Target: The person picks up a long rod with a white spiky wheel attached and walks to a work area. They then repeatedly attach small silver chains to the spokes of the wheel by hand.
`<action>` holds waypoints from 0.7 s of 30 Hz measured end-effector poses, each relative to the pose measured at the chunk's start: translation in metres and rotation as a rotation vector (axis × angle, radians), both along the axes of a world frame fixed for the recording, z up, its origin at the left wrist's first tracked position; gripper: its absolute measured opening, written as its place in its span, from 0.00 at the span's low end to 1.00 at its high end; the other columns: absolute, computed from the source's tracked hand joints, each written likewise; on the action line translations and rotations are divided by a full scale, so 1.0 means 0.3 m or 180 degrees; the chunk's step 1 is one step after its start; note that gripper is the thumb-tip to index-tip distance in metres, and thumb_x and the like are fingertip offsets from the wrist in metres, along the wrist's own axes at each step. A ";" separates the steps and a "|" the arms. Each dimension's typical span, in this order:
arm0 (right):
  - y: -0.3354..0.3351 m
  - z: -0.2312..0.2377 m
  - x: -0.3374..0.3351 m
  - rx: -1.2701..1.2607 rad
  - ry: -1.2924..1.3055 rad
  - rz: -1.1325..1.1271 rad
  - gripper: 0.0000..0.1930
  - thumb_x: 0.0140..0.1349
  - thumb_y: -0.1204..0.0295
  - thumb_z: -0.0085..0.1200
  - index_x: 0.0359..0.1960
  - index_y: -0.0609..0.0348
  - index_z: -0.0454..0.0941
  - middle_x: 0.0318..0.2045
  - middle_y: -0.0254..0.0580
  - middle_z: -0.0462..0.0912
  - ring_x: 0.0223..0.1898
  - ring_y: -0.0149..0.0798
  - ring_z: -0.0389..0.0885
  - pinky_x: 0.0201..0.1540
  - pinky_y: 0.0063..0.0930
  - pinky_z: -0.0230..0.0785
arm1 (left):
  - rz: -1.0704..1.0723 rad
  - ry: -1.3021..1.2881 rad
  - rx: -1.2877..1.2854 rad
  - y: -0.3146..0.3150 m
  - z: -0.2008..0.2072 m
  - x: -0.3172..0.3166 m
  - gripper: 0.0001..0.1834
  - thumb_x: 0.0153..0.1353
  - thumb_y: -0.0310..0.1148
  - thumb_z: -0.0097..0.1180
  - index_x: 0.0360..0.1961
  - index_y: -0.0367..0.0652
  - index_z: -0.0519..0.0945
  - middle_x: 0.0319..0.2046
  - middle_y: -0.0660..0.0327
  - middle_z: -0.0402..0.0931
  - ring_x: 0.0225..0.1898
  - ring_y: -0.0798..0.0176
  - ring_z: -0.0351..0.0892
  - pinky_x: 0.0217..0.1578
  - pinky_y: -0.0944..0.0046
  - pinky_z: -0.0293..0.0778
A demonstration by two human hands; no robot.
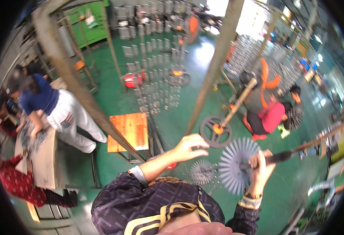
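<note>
My right hand point(261, 167) is closed round a dark rod at the middle of a grey disc point(238, 162) with many flat blades spread out like a fan. The rod point(279, 157) runs off to the right from this hand. My left hand point(190, 148) is raised left of the disc, fingers bent and apart, with nothing visible in it. A smaller bladed disc point(202, 171) shows lower down, between my hands. Just beyond my left hand is a dark spoked wheel point(215, 132) with an orange hub, on a wooden pole point(240, 102).
Rusty posts point(215, 66) rise before me, with rows of small shiny metal pieces point(156, 58) beyond. A wooden stool point(129, 132) stands ahead left. People work at a table point(46, 156) on the left; others crouch point(271, 117) at right near stacked metal parts point(250, 53).
</note>
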State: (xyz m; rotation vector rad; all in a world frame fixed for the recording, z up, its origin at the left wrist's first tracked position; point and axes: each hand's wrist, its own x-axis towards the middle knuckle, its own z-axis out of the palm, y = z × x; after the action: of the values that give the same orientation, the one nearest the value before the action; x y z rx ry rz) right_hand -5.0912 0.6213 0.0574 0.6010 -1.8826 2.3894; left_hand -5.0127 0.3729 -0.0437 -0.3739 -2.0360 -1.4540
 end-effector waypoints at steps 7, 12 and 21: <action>-0.016 0.007 0.013 -0.0015 0.0282 0.0144 0.13 0.59 0.76 0.49 0.19 0.57 0.61 0.09 0.32 0.61 0.10 0.26 0.59 0.17 0.22 0.59 | 0.2661 0.2362 0.0761 -0.520 0.662 0.052 0.03 0.54 0.20 0.55 0.30 0.35 0.79 0.28 0.63 0.78 0.30 0.74 0.74 0.33 0.71 0.72; -0.022 0.006 0.011 0.0021 0.0253 0.0057 0.14 0.59 0.75 0.50 0.18 0.56 0.60 0.09 0.31 0.60 0.10 0.25 0.58 0.16 0.22 0.56 | 0.2663 0.2719 0.1085 -0.816 0.950 0.061 0.12 0.54 0.26 0.60 0.39 0.32 0.79 0.34 0.58 0.79 0.36 0.70 0.76 0.40 0.73 0.71; -0.030 -0.004 0.004 0.0098 0.0266 -0.0082 0.15 0.59 0.74 0.51 0.17 0.54 0.59 0.09 0.30 0.60 0.10 0.25 0.56 0.17 0.22 0.55 | 0.2525 0.2293 0.0278 -0.911 1.084 0.029 0.08 0.48 0.28 0.61 0.28 0.34 0.80 0.22 0.65 0.76 0.24 0.74 0.71 0.26 0.71 0.65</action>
State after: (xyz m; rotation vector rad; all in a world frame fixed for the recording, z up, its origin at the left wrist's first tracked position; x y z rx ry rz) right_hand -5.0899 0.6122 0.0562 0.6637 -1.8847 2.2863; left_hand -5.0041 0.0995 0.2815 -0.0147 -1.2887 -0.7484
